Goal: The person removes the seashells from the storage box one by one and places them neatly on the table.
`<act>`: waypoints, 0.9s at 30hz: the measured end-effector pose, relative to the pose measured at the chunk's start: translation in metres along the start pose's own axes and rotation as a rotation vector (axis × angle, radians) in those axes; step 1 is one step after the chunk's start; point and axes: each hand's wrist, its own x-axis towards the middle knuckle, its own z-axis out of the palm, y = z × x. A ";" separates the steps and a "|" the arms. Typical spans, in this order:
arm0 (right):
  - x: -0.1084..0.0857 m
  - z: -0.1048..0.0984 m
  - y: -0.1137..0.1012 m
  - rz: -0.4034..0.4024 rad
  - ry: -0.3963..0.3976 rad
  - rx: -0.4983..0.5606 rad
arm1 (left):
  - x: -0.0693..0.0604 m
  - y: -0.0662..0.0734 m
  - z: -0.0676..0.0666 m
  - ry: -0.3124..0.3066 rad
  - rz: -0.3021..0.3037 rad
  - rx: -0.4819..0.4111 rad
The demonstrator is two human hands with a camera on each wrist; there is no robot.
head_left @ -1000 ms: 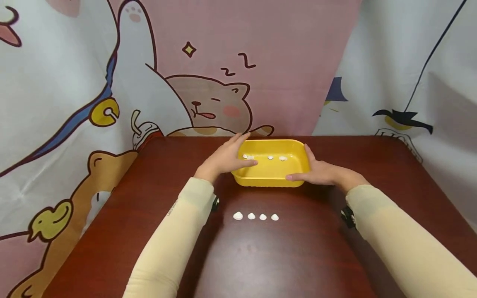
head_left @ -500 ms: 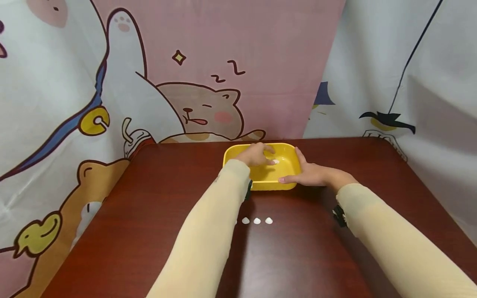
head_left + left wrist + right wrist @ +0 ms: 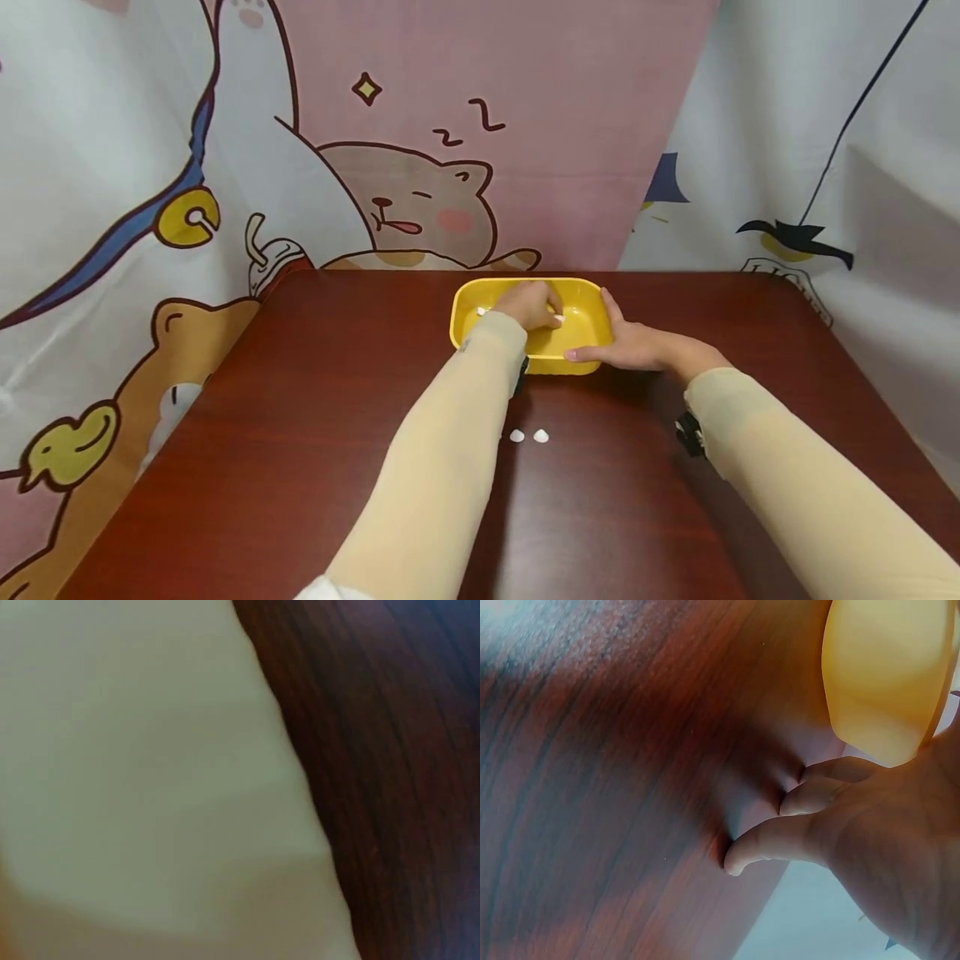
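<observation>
One small white piece (image 3: 481,312) sits left of the left hand (image 3: 531,305), inside the yellow tray (image 3: 583,333); that hand is curled narrow, seeming to pinch a second white piece (image 3: 559,319), best gripped lightly and raised straight up. Further right, the right hand (image 3: 637,343) spreads wide round the tray's corner, and should press evenly so nothing slides. I count one tray with two pieces showing; on the surface (image 3: 337,400) below the left hand, a sliver beside the sleeve (image 3: 442,442), then two whole pieces (image 3: 517,435), others perhaps hidden

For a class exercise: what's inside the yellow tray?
The left hand, a white piece at its fingertips, at least one further left; hand and sleeve hide some tray floor.
</observation>
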 end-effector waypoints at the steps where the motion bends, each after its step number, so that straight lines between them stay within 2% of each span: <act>1: 0.000 0.000 -0.001 -0.001 -0.001 0.005 | -0.001 -0.001 -0.001 -0.013 0.000 -0.012; 6: 0.000 -0.001 -0.002 0.009 -0.005 0.017 | -0.008 -0.003 -0.007 -0.060 0.011 -0.162; 8: 0.000 -0.001 -0.002 0.016 -0.014 0.023 | -0.011 -0.003 -0.007 -0.039 0.000 -0.214; 11: 0.000 -0.001 -0.001 0.028 -0.024 0.039 | -0.012 -0.005 -0.004 0.031 -0.038 -0.260; 14: 0.001 -0.001 -0.001 0.023 -0.026 0.042 | -0.012 -0.007 -0.001 0.089 -0.067 -0.263; 17: 0.002 -0.001 -0.002 0.016 -0.024 0.040 | -0.010 -0.011 0.002 0.109 -0.077 -0.236; 20: 0.001 -0.001 -0.003 0.010 -0.020 0.037 | -0.008 -0.013 0.004 0.099 -0.064 -0.228; 24: -0.001 -0.001 -0.001 0.013 -0.021 0.042 | -0.008 -0.011 0.003 0.071 -0.028 -0.267; 27: -0.001 -0.001 -0.001 0.019 -0.019 0.040 | -0.008 -0.010 0.001 0.083 -0.006 -0.259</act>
